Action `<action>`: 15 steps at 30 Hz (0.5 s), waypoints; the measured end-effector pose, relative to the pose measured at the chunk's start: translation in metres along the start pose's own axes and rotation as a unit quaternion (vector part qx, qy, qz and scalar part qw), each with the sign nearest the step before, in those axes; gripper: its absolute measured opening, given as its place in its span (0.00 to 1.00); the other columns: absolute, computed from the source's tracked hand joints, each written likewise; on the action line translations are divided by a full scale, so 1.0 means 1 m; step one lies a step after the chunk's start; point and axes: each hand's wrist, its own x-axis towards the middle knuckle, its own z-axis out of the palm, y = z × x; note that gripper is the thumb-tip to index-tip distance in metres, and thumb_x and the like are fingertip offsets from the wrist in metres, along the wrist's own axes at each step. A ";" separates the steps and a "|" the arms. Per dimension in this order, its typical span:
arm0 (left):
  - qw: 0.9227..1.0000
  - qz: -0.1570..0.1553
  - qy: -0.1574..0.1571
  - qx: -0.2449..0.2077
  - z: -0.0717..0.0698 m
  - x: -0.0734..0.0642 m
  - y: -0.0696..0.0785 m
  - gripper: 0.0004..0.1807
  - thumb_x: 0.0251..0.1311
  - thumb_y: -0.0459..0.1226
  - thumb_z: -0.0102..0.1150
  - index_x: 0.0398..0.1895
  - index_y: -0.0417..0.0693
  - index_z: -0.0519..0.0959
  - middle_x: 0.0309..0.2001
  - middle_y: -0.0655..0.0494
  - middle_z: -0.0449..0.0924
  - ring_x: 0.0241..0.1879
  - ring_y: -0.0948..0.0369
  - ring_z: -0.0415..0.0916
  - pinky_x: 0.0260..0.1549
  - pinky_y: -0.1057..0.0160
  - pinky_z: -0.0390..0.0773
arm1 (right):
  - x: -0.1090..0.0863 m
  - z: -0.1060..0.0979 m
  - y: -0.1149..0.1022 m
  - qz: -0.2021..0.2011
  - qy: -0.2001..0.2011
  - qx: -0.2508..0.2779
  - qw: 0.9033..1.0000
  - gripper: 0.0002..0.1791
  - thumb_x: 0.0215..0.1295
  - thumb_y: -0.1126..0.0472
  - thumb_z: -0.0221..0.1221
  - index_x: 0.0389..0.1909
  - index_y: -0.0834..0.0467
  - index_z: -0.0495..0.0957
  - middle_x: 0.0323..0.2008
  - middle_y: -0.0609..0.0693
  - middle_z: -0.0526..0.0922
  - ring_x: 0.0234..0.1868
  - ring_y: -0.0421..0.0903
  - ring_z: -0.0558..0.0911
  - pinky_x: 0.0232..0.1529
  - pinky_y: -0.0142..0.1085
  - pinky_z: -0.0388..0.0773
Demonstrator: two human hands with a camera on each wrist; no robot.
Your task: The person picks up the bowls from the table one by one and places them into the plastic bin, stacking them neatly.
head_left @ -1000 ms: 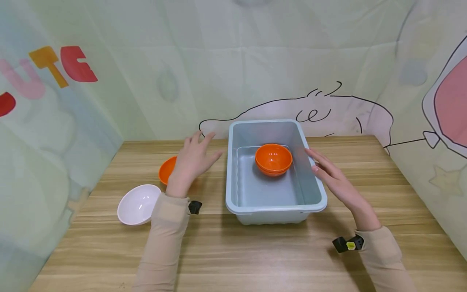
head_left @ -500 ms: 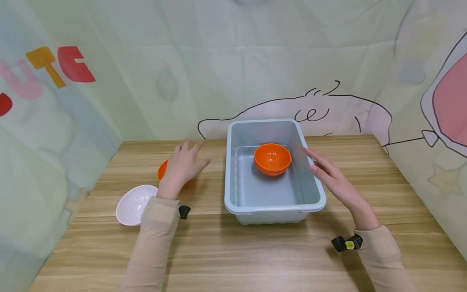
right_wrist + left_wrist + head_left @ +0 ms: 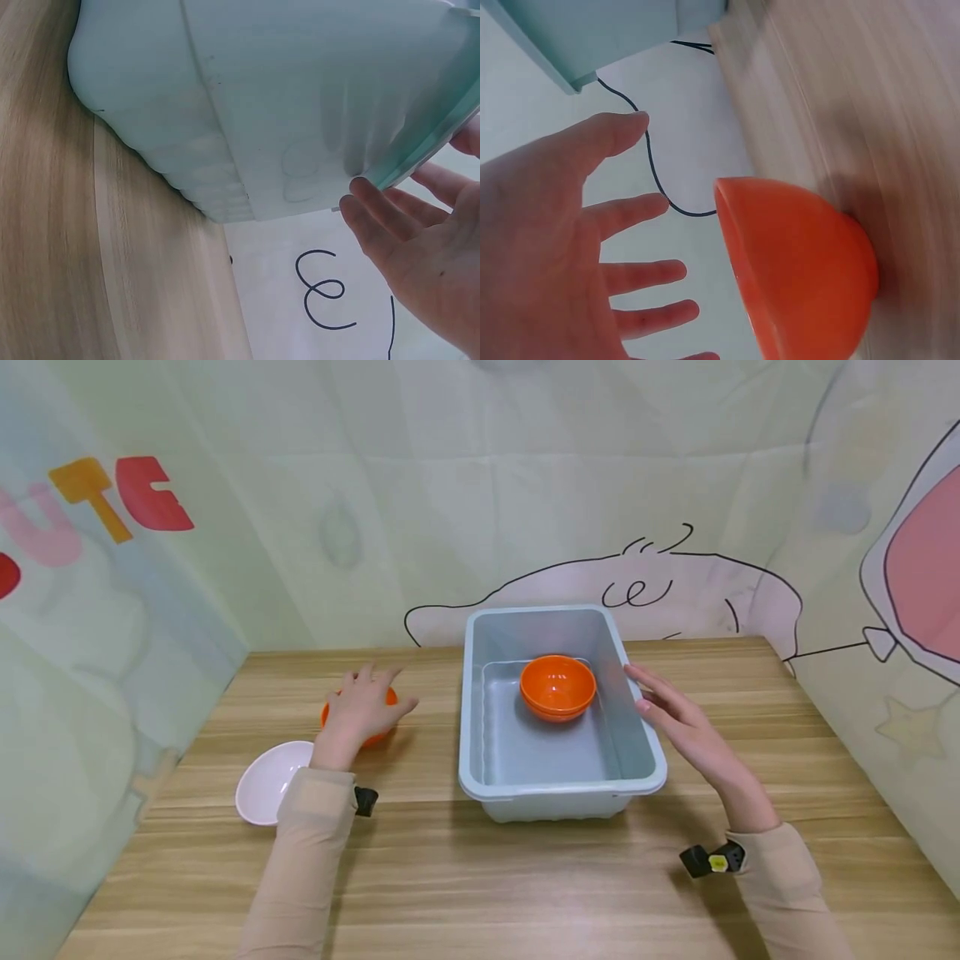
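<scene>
My left hand (image 3: 358, 712) hovers over an orange bowl (image 3: 802, 262), partly covering it in the head view. In the left wrist view its fingers are spread, apart from the bowl's rim. That bowl sits upright on the wooden table, left of a light blue-grey plastic tub (image 3: 562, 791). Inside the tub, towards its far end, more orange bowls (image 3: 558, 685) stand nested. Against the tub's right rim rests my right hand (image 3: 678, 717), its fingers fairly straight; from the right wrist view, the fingertips (image 3: 360, 187) meet the rim's outer edge.
A white bowl (image 3: 262, 787) lies to the near left of the orange one, close to my left sleeve (image 3: 303, 852). The wooden table (image 3: 510, 885) runs back to a printed cloth backdrop (image 3: 420, 510) right behind the tub.
My left hand has moved left and lower, from beside the tub to over the orange bowl. The right hand stays at the tub's rim, and the bowls have not moved.
</scene>
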 end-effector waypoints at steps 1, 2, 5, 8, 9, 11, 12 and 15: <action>1.000 -0.001 -0.003 0.001 0.001 0.001 -0.001 0.36 0.64 0.57 0.48 0.72 0.53 0.59 0.72 0.34 0.52 0.68 0.33 0.49 0.55 0.26 0.58 | 0.000 0.000 0.000 0.001 0.000 -0.001 1.000 0.28 0.75 0.53 0.45 0.74 0.47 0.56 0.76 0.50 0.52 0.72 0.62 0.59 0.67 0.62 0.58; 1.000 -0.003 -0.007 0.001 0.001 0.002 -0.003 0.36 0.64 0.57 0.47 0.72 0.53 0.59 0.71 0.33 0.52 0.68 0.33 0.49 0.54 0.26 0.58 | 0.000 0.000 0.000 0.002 0.001 -0.002 1.000 0.28 0.75 0.53 0.45 0.74 0.47 0.56 0.76 0.50 0.52 0.72 0.61 0.60 0.67 0.61 0.59; 1.000 -0.006 -0.018 -0.001 0.003 0.004 -0.007 0.37 0.63 0.57 0.48 0.73 0.53 0.58 0.71 0.32 0.51 0.68 0.32 0.49 0.55 0.25 0.57 | 0.000 0.000 -0.001 0.006 0.001 -0.004 1.000 0.28 0.75 0.52 0.46 0.74 0.46 0.56 0.76 0.49 0.53 0.71 0.59 0.62 0.67 0.58 0.62; 0.999 -0.013 -0.030 -0.006 0.004 0.006 -0.011 0.38 0.63 0.57 0.49 0.72 0.53 0.58 0.72 0.32 0.49 0.68 0.30 0.46 0.55 0.24 0.55 | 0.001 0.000 -0.002 0.009 0.001 -0.004 1.000 0.28 0.75 0.52 0.46 0.74 0.46 0.56 0.76 0.49 0.54 0.71 0.57 0.64 0.66 0.41 0.68; 0.999 -0.015 -0.033 -0.008 0.005 0.006 -0.013 0.38 0.62 0.58 0.50 0.72 0.53 0.58 0.72 0.32 0.48 0.68 0.29 0.46 0.55 0.24 0.55 | 0.001 -0.001 -0.002 0.009 0.001 -0.001 1.000 0.28 0.75 0.52 0.46 0.74 0.47 0.56 0.75 0.49 0.54 0.70 0.57 0.64 0.64 0.35 0.69; 0.999 -0.021 -0.039 -0.009 0.005 0.006 -0.015 0.39 0.61 0.58 0.50 0.72 0.53 0.58 0.72 0.32 0.47 0.68 0.29 0.45 0.56 0.24 0.54 | 0.001 -0.001 -0.002 0.009 0.001 0.003 1.000 0.28 0.75 0.52 0.47 0.74 0.47 0.56 0.75 0.50 0.55 0.70 0.57 0.65 0.59 0.25 0.69; 0.999 -0.024 -0.042 -0.010 0.005 0.007 -0.016 0.39 0.61 0.58 0.51 0.72 0.53 0.58 0.72 0.32 0.47 0.68 0.29 0.46 0.56 0.25 0.54 | 0.001 -0.001 -0.002 0.009 0.001 0.006 1.000 0.28 0.75 0.52 0.47 0.74 0.48 0.56 0.75 0.51 0.55 0.70 0.57 0.65 0.56 0.20 0.68; 0.998 -0.029 -0.049 -0.008 0.006 0.007 -0.019 0.40 0.61 0.59 0.51 0.73 0.53 0.57 0.72 0.30 0.46 0.67 0.29 0.46 0.57 0.25 0.53 | 0.000 -0.001 -0.003 0.008 0.002 0.013 1.000 0.28 0.75 0.53 0.47 0.73 0.48 0.57 0.75 0.52 0.55 0.70 0.58 0.66 0.55 0.19 0.68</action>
